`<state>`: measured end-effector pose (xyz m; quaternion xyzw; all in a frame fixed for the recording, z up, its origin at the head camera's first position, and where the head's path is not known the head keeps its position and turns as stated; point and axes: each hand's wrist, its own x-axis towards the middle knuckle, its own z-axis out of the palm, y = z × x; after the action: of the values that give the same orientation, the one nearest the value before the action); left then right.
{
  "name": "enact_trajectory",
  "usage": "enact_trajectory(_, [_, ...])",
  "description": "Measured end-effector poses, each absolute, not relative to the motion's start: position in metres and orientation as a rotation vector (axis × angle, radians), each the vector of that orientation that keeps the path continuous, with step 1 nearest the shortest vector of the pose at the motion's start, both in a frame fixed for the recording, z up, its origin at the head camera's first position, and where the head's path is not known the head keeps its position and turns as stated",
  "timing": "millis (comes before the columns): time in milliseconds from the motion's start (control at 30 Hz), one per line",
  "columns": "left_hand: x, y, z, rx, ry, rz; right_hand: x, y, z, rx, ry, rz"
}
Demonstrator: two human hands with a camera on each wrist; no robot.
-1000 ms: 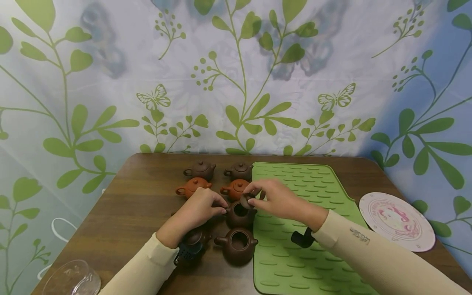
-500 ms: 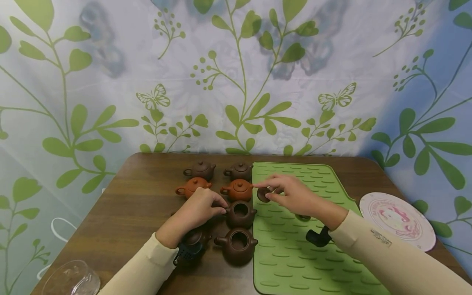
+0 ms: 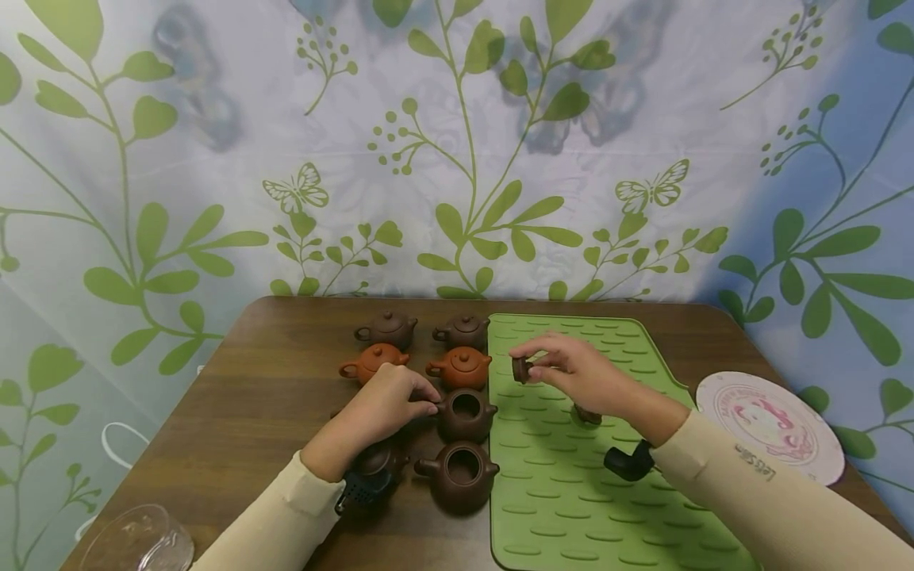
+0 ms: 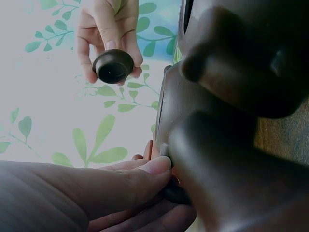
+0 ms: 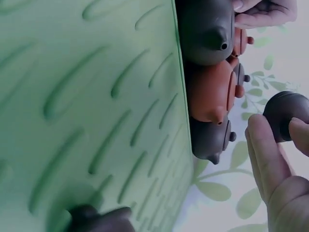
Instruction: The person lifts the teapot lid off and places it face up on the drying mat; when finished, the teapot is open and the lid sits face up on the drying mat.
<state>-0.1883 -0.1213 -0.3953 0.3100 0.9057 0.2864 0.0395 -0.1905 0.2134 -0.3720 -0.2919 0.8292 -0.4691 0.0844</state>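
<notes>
A person works over a cluster of small teapots at the middle of a wooden tabletop (image 3: 286, 357), a lid (image 3: 521, 369) pinched between the thumb and fingers of the right hand (image 3: 580, 371). The lid hangs above a green mat (image 3: 543, 484) that covers the stretch from mid-table toward the right edge. The left hand (image 3: 378, 404) pinches the handle of a brown teapot (image 3: 467, 430), which stands upright and uncovered just beside the mat.

From where I stand, the lid work looks partway through. Two pots are open: the one in the left hand's grip and, nearer the front edge, a second brown pot (image 3: 460, 493). Four wear their lids: an orange pot (image 3: 460, 371) and another orange one (image 3: 373, 365), plus two dark brown pots, one on the left (image 3: 389, 329) and one on the right (image 3: 464, 333), lined up near the back edge. A small dark piece (image 3: 587, 415), apparently another lid, rests on the mat, half hidden by the right hand. By that count, two pots are uncovered and four are not. A further dark pot (image 3: 382, 458) sits partly screened by the left wrist; whether it is lidded I cannot tell.

Near the front left corner stands a clear bowl (image 3: 139, 543); a round pink-and-white board (image 3: 767, 428) lies by the right edge.
</notes>
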Motion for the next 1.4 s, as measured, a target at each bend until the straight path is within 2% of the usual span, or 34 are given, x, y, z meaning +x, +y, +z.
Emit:
enact_trajectory(233, [-0.188, -0.121, -0.395, 0.95, 2.776, 0.872, -0.192, 0.226, -0.374, -0.552, 2.023, -1.768])
enact_trajectory(667, [-0.187, -0.12, -0.396, 0.941, 2.778, 0.879, -0.195, 0.223, -0.38, -0.352, 1.755, -2.06])
enact_trajectory(1400, [-0.188, -0.121, -0.397, 0.952, 2.776, 0.878, -0.189, 0.246, -0.383, -0.301, 2.136, -1.773])
